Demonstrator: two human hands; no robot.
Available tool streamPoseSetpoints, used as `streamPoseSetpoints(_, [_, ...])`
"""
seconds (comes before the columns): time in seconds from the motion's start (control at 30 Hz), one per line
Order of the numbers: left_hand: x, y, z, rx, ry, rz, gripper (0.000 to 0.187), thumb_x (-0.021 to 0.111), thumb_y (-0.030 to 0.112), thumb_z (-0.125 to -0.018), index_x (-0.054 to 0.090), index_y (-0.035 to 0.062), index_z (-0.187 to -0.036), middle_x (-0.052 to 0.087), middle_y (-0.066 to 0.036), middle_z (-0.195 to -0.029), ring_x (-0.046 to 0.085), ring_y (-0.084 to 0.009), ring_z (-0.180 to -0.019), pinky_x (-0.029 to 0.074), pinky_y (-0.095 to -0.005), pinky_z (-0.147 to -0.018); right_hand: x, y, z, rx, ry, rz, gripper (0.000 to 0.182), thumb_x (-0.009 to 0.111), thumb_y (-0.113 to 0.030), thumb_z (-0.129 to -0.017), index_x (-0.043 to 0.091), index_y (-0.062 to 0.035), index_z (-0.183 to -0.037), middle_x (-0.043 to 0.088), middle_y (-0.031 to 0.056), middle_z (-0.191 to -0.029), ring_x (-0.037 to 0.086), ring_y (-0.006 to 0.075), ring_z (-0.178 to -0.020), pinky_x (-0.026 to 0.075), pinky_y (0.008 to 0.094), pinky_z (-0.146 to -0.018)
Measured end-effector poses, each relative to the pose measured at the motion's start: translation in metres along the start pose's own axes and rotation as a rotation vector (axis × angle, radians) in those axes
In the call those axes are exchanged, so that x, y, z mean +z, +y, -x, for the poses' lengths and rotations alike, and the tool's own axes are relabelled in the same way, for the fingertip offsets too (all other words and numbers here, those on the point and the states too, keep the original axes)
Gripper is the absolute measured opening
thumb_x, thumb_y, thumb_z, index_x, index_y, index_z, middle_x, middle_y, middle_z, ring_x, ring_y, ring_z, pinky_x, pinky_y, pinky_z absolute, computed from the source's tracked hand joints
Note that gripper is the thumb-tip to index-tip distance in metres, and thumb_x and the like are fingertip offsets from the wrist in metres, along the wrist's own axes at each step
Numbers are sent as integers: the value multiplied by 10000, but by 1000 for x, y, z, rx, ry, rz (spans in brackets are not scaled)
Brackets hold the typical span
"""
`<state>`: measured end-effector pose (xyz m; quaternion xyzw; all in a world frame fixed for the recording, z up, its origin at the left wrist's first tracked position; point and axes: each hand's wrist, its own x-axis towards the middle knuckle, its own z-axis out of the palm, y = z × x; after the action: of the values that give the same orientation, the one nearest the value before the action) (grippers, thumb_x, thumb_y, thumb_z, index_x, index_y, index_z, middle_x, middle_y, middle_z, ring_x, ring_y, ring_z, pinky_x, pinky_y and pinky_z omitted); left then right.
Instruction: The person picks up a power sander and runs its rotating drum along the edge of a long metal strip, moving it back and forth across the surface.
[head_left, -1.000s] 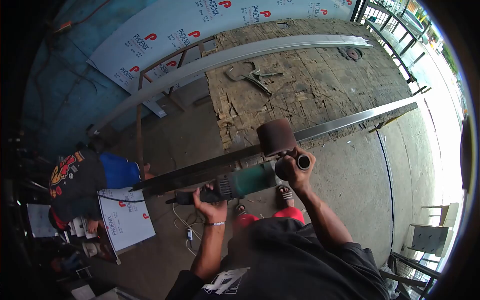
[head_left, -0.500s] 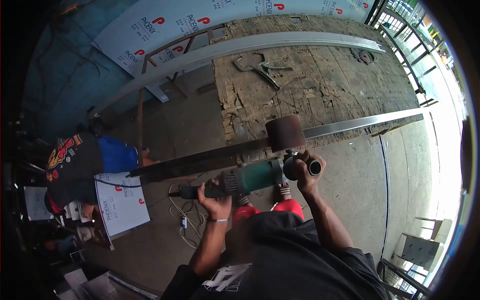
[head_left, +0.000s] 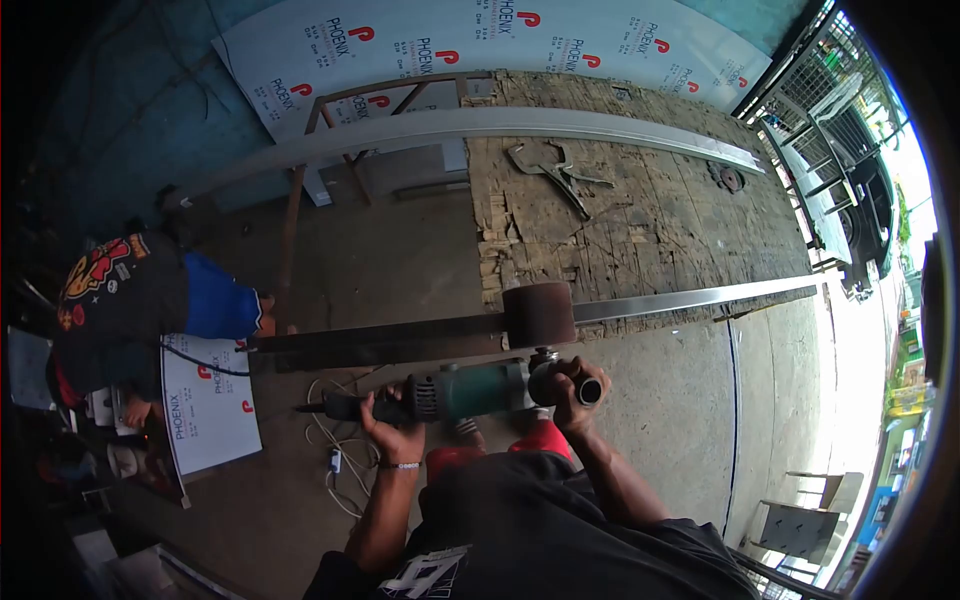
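A green power tool [head_left: 476,391] with a brown cylindrical drum [head_left: 539,316] lies across the front of my body. My left hand [head_left: 393,424] is wrapped round its black rear handle. Closed round the front grip, beside a round tube end, is my right hand [head_left: 577,397]. The drum rests on or just over a long metal bar [head_left: 680,302] running along the near edge of the wooden table; whether they touch cannot be made out. The bar is shiny right of the drum and dark left of it.
On the worn wooden table [head_left: 640,235] lie locking pliers [head_left: 560,180], a second long bar [head_left: 520,122] and a dark round piece [head_left: 727,178]. Another person [head_left: 130,290] crouches at the left beside a printed sheet [head_left: 212,410]. A pale cable [head_left: 335,460] lies coiled on the floor.
The view has shifted, so the table sits lower in it. Against the near bar, the tool and drum have moved left, with both my hands still gripping it.
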<state>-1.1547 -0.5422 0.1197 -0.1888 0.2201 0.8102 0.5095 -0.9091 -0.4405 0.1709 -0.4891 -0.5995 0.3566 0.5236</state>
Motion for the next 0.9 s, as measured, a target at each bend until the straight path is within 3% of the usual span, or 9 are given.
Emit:
streamPoseSetpoints(0.03, [2, -11, 0, 4, -1, 8, 261, 589, 324, -831, 517, 74, -812, 498, -49, -775, 520, -209, -819, 441, -378, -857, -1, 1, -9, -144, 121, 57, 257, 639, -171, -674, 437, -36, -590, 424, 73, -516, 437, 155, -471, 355, 326, -484])
streamPoseSetpoints(0.1, [3, -29, 3, 37, 40, -42, 272, 586, 326, -833, 518, 64, -809, 503, -61, -779, 529, -222, -834, 441, -385, -873, -8, -19, -25, 269, -3, -405, 230, 627, -153, -694, 445, -40, -611, 440, 58, -510, 423, 149, -468, 351, 314, -479])
streamPoseSetpoints(0.27, [13, -30, -1, -43, -36, 77, 301, 576, 330, -841, 539, 31, -833, 530, -83, -806, 530, -244, -838, 439, -386, -869, -36, 56, 5, -140, -26, 203, 293, 708, -155, -677, 612, -8, -912, 569, 96, -794, 526, 224, -712, 413, 366, -640])
streamPoseSetpoints(0.37, [11, -34, -4, -29, -80, -6, 270, 601, 337, -832, 551, 71, -831, 521, -45, -785, 527, -198, -806, 456, -367, -863, -47, 38, 2, -22, -59, 125, 251, 673, -163, -727, 598, 0, -902, 538, 84, -620, 520, 223, -622, 419, 364, -623])
streamPoseSetpoints(0.43, [8, -44, 1, 4, 9, -55, 270, 596, 337, -825, 540, 73, -811, 515, -43, -777, 526, -198, -805, 450, -365, -854, -42, 29, -8, 247, -121, -566, 149, 636, -130, -756, 582, -2, -811, 588, 67, -622, 515, 248, -597, 409, 369, -613])
streamPoseSetpoints(0.5, [5, -37, 7, 24, 12, -9, 282, 589, 340, -830, 530, 66, -802, 509, -51, -778, 527, -211, -816, 446, -372, -857, -37, 51, -2, -24, 39, 183, 147, 639, -135, -723, 578, -13, -779, 606, 71, -650, 510, 272, -611, 400, 371, -631])
streamPoseSetpoints(0.7, [-3, -20, 7, 28, 81, 33, 302, 608, 365, -815, 538, 72, -785, 520, -37, -760, 545, -211, -805, 452, -365, -830, -8, 4, -7, -129, 14, 270, 192, 654, -173, -681, 608, -16, -781, 596, 96, -680, 522, 278, -660, 403, 388, -674])
streamPoseSetpoints(0.77, [-20, -24, 0, 41, 65, 22, 313, 614, 375, -815, 543, 72, -785, 523, -33, -760, 554, -212, -810, 459, -369, -833, -16, 15, -18, 309, -167, -415, 208, 638, -189, -726, 575, 9, -717, 572, 115, -630, 530, 267, -590, 421, 381, -619])
streamPoseSetpoints(0.9, [-10, -19, 3, -38, 87, 12, 312, 606, 377, -822, 547, 73, -786, 530, -34, -766, 581, -224, -859, 467, -390, -864, -9, -3, -18, -75, -53, 104, 219, 624, -202, -737, 569, 8, -709, 556, 99, -574, 515, 219, -519, 409, 347, -544])
